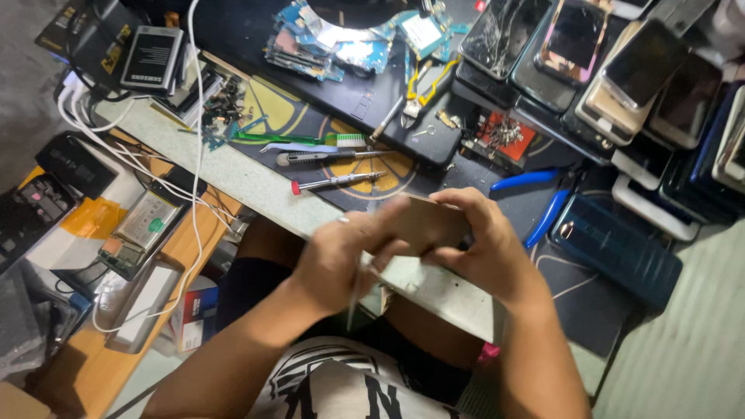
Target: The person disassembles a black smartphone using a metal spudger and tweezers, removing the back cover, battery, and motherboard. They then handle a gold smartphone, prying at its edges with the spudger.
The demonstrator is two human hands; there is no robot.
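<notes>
Phone (423,221), gripped over the bench edge (256,190) by the right hand (485,252) while the left hand (337,264) pinches tweezers (357,291), might slip, as both hands blur with motion.

Dim, even overhead light; motion-blurred hands; glare on stacked phone screens (644,62).

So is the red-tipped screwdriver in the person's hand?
No, the red-tipped screwdriver lies on the mat, apart from both hands, which hold a brown flat device.
</notes>
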